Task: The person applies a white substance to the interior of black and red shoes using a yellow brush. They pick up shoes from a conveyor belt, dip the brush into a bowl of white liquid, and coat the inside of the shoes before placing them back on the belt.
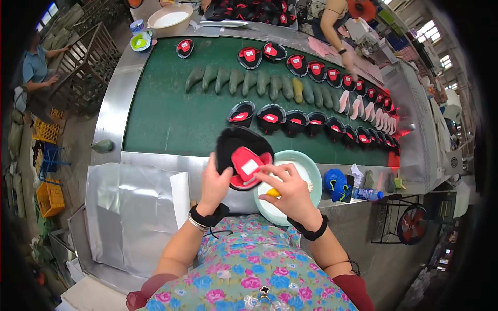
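A floral apron (pixel 251 264) lies nearest, and beyond it a black shoe upper (pixel 236 142) is held over the near edge of the green-topped counter (pixel 171 122), beside a pale tub (pixel 317 179). The left hand (pixel 211 185) has its grip pinching the upper's side; the right hand (pixel 291 193) touches its red tongue (pixel 246 159), its grip closed round a yellow handle (pixel 273 192). The step in hand seems to be working the opening — the next move likely calls for a steady left grip. The opening faces the camera; the tongue's long axis slants from upper left to lower right — the toe's direction I cannot tell.
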`<state>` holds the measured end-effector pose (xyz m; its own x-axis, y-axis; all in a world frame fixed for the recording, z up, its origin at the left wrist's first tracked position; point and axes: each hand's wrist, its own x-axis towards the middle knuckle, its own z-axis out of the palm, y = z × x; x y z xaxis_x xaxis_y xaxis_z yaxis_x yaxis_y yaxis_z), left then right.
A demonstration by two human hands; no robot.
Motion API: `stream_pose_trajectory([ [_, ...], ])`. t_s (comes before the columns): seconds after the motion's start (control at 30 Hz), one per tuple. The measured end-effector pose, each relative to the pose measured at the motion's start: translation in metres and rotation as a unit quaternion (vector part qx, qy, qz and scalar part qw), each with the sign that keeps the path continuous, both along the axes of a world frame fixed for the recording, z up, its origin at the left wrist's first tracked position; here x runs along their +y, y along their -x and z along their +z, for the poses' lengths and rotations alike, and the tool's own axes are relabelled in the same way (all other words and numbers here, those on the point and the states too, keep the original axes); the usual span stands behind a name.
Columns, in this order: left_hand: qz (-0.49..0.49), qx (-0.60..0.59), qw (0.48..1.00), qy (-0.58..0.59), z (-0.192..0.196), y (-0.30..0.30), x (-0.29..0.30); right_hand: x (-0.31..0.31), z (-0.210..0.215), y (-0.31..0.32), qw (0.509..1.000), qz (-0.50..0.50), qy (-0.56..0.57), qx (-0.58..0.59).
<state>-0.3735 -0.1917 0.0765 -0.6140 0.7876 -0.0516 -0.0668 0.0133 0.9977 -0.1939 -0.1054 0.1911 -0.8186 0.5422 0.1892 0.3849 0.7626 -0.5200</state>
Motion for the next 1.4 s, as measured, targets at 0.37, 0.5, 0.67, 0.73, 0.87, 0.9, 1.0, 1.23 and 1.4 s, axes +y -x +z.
stream_pose_trajectory([
  [0.37, -0.328, -0.142, 0.928, 0.101, -0.006, 0.027, 0.051, -0.015, -0.021, -0.096, 0.996, -0.075, 0.015, -0.039],
  [0.5, -0.278, -0.031, 0.944, 0.175, -0.047, 0.043, 0.147, -0.016, -0.013, -0.130, 0.985, -0.162, 0.065, -0.004],
  [0.67, -0.240, 0.324, 0.873, 0.275, -0.123, 0.062, 0.306, -0.014, -0.011, -0.167, 0.963, -0.255, 0.090, 0.013],
  [0.73, -0.215, 0.366, 0.845, 0.327, -0.143, 0.057, 0.352, -0.013, -0.012, -0.181, 0.949, -0.301, 0.091, 0.002],
  [0.87, -0.200, 0.335, 0.823, 0.412, -0.185, 0.047, 0.424, -0.015, -0.031, -0.214, 0.918, -0.381, 0.110, -0.023],
  [0.9, -0.190, 0.319, 0.827, 0.422, -0.198, 0.049, 0.437, -0.013, -0.036, -0.219, 0.915, -0.389, 0.101, -0.025],
  [1.0, -0.188, 0.236, 0.852, 0.427, -0.204, 0.015, 0.472, -0.035, -0.077, -0.252, 0.887, -0.449, 0.109, -0.027],
  [1.23, -0.125, -0.053, 0.949, 0.284, -0.252, 0.074, 0.471, -0.002, -0.107, -0.254, 0.863, -0.479, 0.159, -0.032],
  [1.4, -0.261, -0.110, 0.938, 0.198, -0.204, 0.074, 0.417, 0.014, -0.107, -0.255, 0.861, -0.481, 0.161, -0.033],
])
